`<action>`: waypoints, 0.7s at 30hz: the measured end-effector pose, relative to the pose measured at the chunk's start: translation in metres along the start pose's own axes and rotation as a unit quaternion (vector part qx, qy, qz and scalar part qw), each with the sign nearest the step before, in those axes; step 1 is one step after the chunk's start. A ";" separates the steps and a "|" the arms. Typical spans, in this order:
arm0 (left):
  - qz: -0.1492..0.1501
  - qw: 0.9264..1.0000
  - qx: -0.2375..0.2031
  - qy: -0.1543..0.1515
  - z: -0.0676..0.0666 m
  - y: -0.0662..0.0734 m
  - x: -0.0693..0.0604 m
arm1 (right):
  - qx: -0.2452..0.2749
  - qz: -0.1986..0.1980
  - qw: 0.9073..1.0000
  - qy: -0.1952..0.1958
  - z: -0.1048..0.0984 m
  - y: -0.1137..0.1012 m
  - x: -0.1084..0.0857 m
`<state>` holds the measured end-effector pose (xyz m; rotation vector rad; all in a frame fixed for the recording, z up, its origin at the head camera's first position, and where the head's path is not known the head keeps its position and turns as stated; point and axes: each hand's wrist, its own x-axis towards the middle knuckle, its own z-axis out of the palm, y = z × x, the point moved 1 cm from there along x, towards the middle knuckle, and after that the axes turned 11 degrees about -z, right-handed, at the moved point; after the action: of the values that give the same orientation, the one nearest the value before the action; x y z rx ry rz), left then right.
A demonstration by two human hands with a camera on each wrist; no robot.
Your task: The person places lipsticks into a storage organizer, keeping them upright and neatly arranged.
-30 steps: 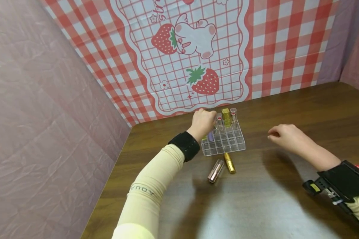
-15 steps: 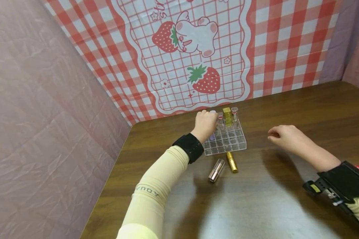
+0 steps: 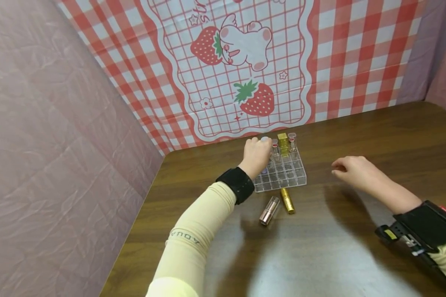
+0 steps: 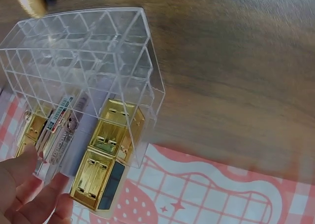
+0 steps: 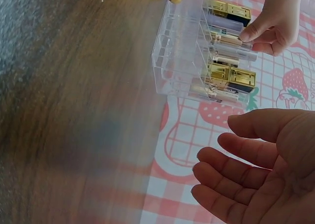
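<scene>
My left hand (image 3: 257, 156) is at the back left of a clear compartment organizer (image 3: 282, 181). Its thumb and fingers pinch a clear-capped lipstick (image 4: 58, 152) standing in a back-row slot; the fingers partly hide it. Beside that one stand a lilac tube (image 4: 82, 140) and a gold square lipstick (image 4: 93, 179). Farther right in the same row are a red-tipped clear lipstick (image 3: 275, 147), another gold square lipstick (image 3: 283, 144) and a clear-capped lipstick (image 3: 292, 142). My right hand (image 3: 358, 171) hovers over the table to the right, fingers loosely bent, holding nothing.
In front of the organizer, a rose-gold lipstick (image 3: 269, 211) and a slim gold lipstick (image 3: 288, 201) lie on the brown wooden table (image 3: 319, 247). Behind the table hangs a red checkered strawberry cloth (image 3: 342, 62); a pink curtain (image 3: 52, 144) hangs at the left.
My left hand has shifted slightly right along the organizer's back row, and a pale cap now shows at its top. The view has moved a little; the right hand stays nearly still.
</scene>
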<state>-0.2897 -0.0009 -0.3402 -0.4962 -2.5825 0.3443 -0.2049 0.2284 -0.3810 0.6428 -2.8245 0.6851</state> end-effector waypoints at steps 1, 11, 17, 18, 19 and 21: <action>-0.003 1.000 -0.001 -0.002 0.000 -0.001 -0.001 | 0.000 -0.001 1.000 0.000 0.000 0.000 0.000; -0.036 0.996 -0.080 0.019 -0.016 -0.029 -0.006 | -0.021 -0.017 1.000 0.007 -0.014 -0.010 0.008; -0.086 0.989 -0.121 0.011 -0.022 -0.052 -0.010 | -0.033 -0.032 0.999 0.000 -0.025 -0.025 0.021; -0.093 0.988 -0.122 0.008 -0.022 -0.056 -0.011 | -0.034 -0.035 0.999 -0.003 -0.027 -0.028 0.024; -0.100 0.987 -0.123 0.006 -0.023 -0.060 -0.013 | -0.036 -0.037 0.999 -0.004 -0.029 -0.032 0.027; -0.109 0.986 -0.126 0.002 -0.023 -0.068 -0.017 | -0.042 -0.047 0.998 -0.007 -0.033 -0.040 0.033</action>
<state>-0.2839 -0.0656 -0.3056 -0.2929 -2.6565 -0.0601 -0.2150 0.1994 -0.3269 0.7633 -2.7966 0.5436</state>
